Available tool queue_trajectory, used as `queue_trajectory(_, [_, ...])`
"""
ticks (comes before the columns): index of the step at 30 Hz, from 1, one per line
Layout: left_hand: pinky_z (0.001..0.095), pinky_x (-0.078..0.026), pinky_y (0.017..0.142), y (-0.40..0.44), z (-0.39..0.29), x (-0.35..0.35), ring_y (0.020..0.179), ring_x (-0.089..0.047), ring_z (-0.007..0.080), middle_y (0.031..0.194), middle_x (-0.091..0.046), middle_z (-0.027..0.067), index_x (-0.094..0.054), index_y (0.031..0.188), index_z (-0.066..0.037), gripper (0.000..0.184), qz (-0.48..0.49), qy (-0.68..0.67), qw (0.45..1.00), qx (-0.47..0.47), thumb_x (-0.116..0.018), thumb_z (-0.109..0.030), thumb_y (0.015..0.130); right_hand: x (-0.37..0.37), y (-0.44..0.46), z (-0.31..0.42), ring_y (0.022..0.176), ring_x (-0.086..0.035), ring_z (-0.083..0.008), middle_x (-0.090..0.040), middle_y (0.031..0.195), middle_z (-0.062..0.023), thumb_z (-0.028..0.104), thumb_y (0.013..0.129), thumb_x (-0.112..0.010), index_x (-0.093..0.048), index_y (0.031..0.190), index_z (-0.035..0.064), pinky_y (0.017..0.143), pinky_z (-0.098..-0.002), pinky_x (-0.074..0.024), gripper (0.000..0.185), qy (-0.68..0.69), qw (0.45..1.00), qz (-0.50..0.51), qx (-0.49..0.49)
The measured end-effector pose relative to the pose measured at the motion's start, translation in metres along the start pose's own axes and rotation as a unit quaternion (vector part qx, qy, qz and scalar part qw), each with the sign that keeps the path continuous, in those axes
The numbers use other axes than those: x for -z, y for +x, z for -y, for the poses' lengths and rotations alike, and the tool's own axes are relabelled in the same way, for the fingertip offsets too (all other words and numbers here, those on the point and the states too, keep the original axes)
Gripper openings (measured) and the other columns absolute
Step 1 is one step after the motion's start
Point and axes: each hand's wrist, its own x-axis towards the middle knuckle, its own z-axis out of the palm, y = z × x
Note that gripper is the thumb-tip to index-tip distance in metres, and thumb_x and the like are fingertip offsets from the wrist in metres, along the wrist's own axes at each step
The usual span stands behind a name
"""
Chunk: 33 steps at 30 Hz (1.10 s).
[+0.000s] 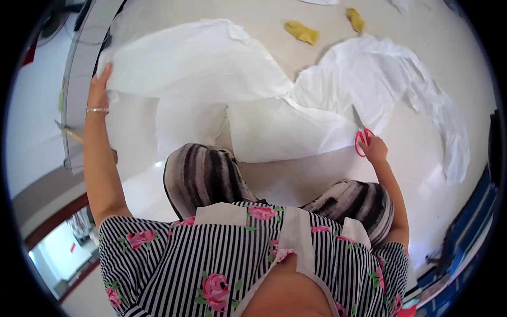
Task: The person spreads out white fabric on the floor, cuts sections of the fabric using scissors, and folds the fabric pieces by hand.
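White fabric (195, 63) lies spread over the pale floor, in several overlapping pieces in front of my knees. At its far left edge, my left hand (100, 87) pinches the cloth between thumb and fingers. My right hand (374, 149) is closed around the red handles of a pair of scissors (360, 124), beside the right end of the nearer piece. The scissor blades look closed and point away from me. To the right, a crumpled white cloth (364, 68) trails down in a long strip.
Two yellow pieces, one a crumpled cloth (302, 32) and one a smaller piece (356, 20), lie on the floor (422, 153) at the top. Dark furniture edges run along the left. Blue striped fabric (470, 222) hangs at the lower right.
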Motion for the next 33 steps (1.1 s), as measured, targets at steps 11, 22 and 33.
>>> queue_trajectory(11, [0.0227, -0.043, 0.079, -0.075, -0.010, 0.014, 0.086, -0.057, 0.0095, 0.098, -0.063, 0.0020, -0.062, 0.104, -0.002, 0.028, 0.094, 0.044, 0.994, -0.039, -0.063, -0.023, 0.084, 0.145, 0.098, 0.231, 0.103, -0.055, -0.0277, -0.051, 0.118, -0.0122, 0.038, 0.075, -0.065, -0.051, 0.118, 0.0074, 0.083, -0.0381, -0.0461, 0.054, 0.100, 0.932, -0.043, 0.345])
queue_trajectory(22, [0.0285, -0.043, 0.086, -0.135, 0.039, 0.060, 0.098, -0.055, 0.0133, 0.106, -0.060, 0.0046, -0.053, 0.115, -0.002, 0.036, 0.071, -0.091, 0.991, -0.069, -0.064, -0.016, 0.083, 0.057, 0.120, 0.411, 0.110, -0.050, -0.0252, -0.050, 0.121, -0.0148, 0.050, 0.070, -0.068, -0.039, 0.129, 0.0031, 0.089, -0.0376, -0.0415, 0.081, 0.132, 0.950, -0.114, 0.258])
queue_trajectory(33, [0.0297, -0.044, 0.088, -0.167, 0.067, 0.106, 0.101, -0.055, 0.0154, 0.111, -0.057, 0.0051, -0.047, 0.121, -0.003, 0.046, -0.010, -0.141, 0.989, -0.037, -0.064, -0.015, 0.080, 0.043, 0.128, 0.454, 0.085, -0.061, -0.0241, -0.065, 0.096, -0.0065, 0.034, 0.078, -0.063, -0.064, 0.096, 0.0108, 0.077, -0.0356, -0.0478, 0.029, 0.300, 0.888, 0.050, 0.346])
